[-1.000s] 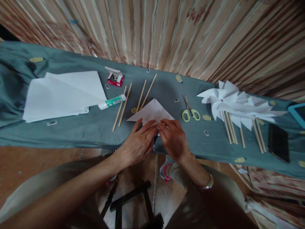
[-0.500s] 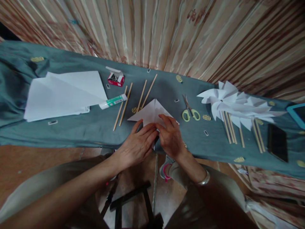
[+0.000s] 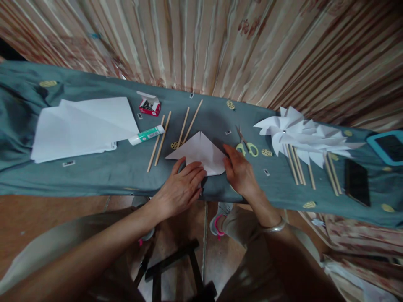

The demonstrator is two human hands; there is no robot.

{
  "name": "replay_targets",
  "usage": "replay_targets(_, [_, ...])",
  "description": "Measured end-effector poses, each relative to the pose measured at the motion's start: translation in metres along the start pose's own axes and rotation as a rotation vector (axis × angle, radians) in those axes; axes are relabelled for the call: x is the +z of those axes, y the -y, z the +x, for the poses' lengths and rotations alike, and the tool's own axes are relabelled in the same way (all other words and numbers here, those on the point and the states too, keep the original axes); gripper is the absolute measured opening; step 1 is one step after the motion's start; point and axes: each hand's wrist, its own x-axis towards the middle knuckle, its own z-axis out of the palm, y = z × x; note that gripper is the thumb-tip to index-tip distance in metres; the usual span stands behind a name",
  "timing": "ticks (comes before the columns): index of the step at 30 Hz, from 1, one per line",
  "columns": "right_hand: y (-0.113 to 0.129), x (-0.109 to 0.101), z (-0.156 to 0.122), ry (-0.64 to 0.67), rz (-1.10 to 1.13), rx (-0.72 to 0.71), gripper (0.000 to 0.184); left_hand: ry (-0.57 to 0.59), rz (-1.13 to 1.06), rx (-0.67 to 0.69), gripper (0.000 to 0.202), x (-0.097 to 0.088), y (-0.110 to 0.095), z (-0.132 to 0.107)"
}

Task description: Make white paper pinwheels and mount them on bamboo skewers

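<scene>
Left hand (image 3: 181,188), grip spread flat, presses the folded white paper (image 3: 201,151); right hand (image 3: 241,172), likewise spread, touches its right corner.

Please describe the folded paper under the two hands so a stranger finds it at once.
On the grey-blue cloth table, look midway along the near edge, at the left hand and right hand. At their fingertips lies a white paper folded into a triangle, creased, unlike the flat white sheets at left, and stickless, unlike the white paper pinwheels at right.
</scene>
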Motion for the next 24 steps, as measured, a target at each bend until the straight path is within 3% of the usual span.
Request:
replay_targets(10, [0.000, -0.013, 0.010, 0.098, 0.232, 0.212, 0.043, 0.007, 0.031, -0.006, 0.035, -0.001, 0.002, 0.003])
replay_targets(19, [0.010, -0.015, -0.032, 0.126, 0.613, 0.454, 0.049, -0.025, 0.019, 0.027, 0.032, -0.001, 0.005, 0.003])
replay_targets(24, [0.023, -0.021, -0.056, 0.173, 0.594, 0.486, 0.053, -0.006, 0.029, 0.037, 0.034, -0.003, 0.006, 0.003])
